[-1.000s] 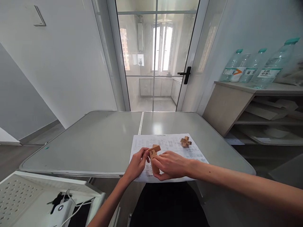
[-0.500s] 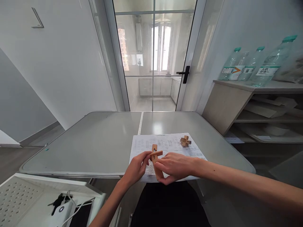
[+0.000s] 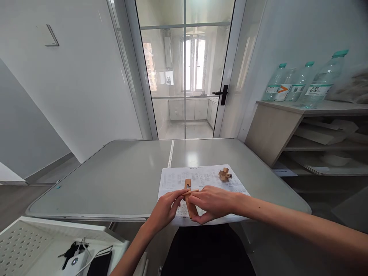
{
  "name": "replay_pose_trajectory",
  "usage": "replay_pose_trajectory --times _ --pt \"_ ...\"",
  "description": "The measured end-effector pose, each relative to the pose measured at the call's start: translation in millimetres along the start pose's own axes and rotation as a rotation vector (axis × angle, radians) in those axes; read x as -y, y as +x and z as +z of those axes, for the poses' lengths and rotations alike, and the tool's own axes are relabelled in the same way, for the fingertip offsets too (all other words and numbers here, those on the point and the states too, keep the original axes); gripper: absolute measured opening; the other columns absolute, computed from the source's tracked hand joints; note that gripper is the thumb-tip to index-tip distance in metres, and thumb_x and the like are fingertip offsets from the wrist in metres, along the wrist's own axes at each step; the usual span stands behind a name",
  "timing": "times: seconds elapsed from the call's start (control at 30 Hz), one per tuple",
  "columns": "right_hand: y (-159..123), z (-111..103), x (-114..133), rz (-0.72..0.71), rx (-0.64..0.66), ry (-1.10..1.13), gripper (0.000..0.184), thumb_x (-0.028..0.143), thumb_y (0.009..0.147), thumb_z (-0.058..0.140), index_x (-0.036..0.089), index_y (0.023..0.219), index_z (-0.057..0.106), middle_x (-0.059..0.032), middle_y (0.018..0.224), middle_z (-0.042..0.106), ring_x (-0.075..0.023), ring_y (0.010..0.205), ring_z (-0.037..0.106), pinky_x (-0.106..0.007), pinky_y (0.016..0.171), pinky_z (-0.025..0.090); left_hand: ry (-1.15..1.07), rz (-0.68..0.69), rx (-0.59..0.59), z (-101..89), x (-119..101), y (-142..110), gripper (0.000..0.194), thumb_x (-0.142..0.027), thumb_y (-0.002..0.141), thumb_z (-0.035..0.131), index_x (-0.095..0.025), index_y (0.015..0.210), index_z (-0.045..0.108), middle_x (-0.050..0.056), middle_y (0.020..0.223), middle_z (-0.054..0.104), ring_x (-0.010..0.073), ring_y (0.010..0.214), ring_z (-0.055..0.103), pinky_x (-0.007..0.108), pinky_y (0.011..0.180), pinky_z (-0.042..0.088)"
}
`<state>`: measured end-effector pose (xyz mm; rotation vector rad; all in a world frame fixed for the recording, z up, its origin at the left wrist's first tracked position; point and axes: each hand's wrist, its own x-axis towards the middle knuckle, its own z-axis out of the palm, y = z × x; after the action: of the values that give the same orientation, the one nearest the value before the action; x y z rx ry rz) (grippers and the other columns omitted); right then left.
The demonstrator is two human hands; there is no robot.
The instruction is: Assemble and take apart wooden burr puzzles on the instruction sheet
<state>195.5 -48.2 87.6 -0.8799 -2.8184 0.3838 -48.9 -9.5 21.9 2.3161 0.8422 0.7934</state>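
Note:
My right hand point(image 3: 212, 201) grips a long notched wooden puzzle piece point(image 3: 192, 210), pinching its near end between thumb and fingers. Across that piece lies a second wooden puzzle piece point(image 3: 194, 191), seen nearly edge-on, with my left hand point(image 3: 165, 207) closed on its left end. The two pieces cross and seem to touch; how they fit together is hidden by my fingers. Under both hands is a white printed sheet point(image 3: 171, 177) with small diagrams. An assembled wooden burr puzzle point(image 3: 224, 174) sits on the sheet's far right part.
The sheet lies at the near edge of a grey table point(image 3: 129, 180). A white basket point(image 3: 66, 224) at lower left holds a white power bank point(image 3: 73, 265), keys and a cable. To the right stands a shelf point(image 3: 276, 130) with several plastic bottles on top. A glass door is beyond the table.
The long piece has swung out to reach past the crossing piece, showing its notched far end. The crossing piece has tilted until nearly edge-on. My view has tipped slightly upward.

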Motion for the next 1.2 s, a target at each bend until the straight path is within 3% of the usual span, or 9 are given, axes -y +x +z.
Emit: replay_pose_trajectory --times 0.2,0.37,0.7,0.9,1.07,1.2 --pt "0 1 -5 0.014 -0.061 -0.090 0.011 0.031 0.099 0.060 0.021 0.101 0.055 0.0006 0.100 0.074 -0.0123 0.067 0.063 -0.026 0.056 0.033 0.030 0.020 -0.045 -0.5 4 -3 0.037 -0.032 0.109 0.044 -0.031 0.140 0.065 0.004 0.126 0.077 0.0183 0.090 0.076 0.036 0.093 0.061" --pt "0 6 -11 0.028 -0.084 -0.227 0.025 0.045 0.105 0.053 0.021 0.097 0.053 0.0019 0.082 0.066 -0.0120 0.057 0.054 -0.027 0.055 0.031 0.065 0.041 -0.119 -2.5 4 -4 0.037 -0.031 0.109 0.045 -0.031 0.141 0.064 0.006 0.131 0.076 0.0195 0.093 0.076 0.038 0.093 0.061" --pt "0 12 -13 -0.124 -0.134 -0.458 0.035 0.033 0.115 0.029 0.019 0.098 0.057 0.0018 0.081 0.060 -0.0110 0.059 0.046 -0.029 0.053 0.028 0.125 0.098 -0.176 -8.5 4 -3 0.039 -0.026 0.108 0.046 -0.031 0.143 0.063 0.006 0.127 0.078 0.0192 0.093 0.077 0.037 0.091 0.062" --pt "-1 16 -14 -0.132 -0.156 -0.480 0.040 0.036 0.117 0.025 0.020 0.096 0.055 0.0030 0.080 0.059 -0.0101 0.057 0.045 -0.029 0.056 0.032 0.122 0.069 -0.201 -6.5 7 -6 0.038 -0.027 0.109 0.048 -0.030 0.144 0.063 0.007 0.129 0.077 0.0175 0.089 0.075 0.036 0.091 0.061" --pt "-2 16 -11 -0.118 -0.157 -0.470 0.042 0.038 0.117 0.023 0.020 0.092 0.052 0.0044 0.075 0.056 -0.0100 0.054 0.040 -0.029 0.055 0.031 0.078 0.059 -0.169 -8.4 8 -8 0.037 -0.029 0.108 0.049 -0.027 0.141 0.066 0.005 0.112 0.081 0.0143 0.076 0.072 0.030 0.081 0.061" --pt "-1 14 -11 -0.106 -0.161 -0.390 0.042 0.043 0.117 0.024 0.021 0.091 0.051 0.0048 0.072 0.055 -0.0104 0.055 0.039 -0.028 0.054 0.031 0.065 0.090 -0.170 -10.6 11 -9 0.037 -0.028 0.108 0.051 -0.028 0.143 0.064 0.006 0.123 0.079 0.0140 0.077 0.073 0.030 0.081 0.062"
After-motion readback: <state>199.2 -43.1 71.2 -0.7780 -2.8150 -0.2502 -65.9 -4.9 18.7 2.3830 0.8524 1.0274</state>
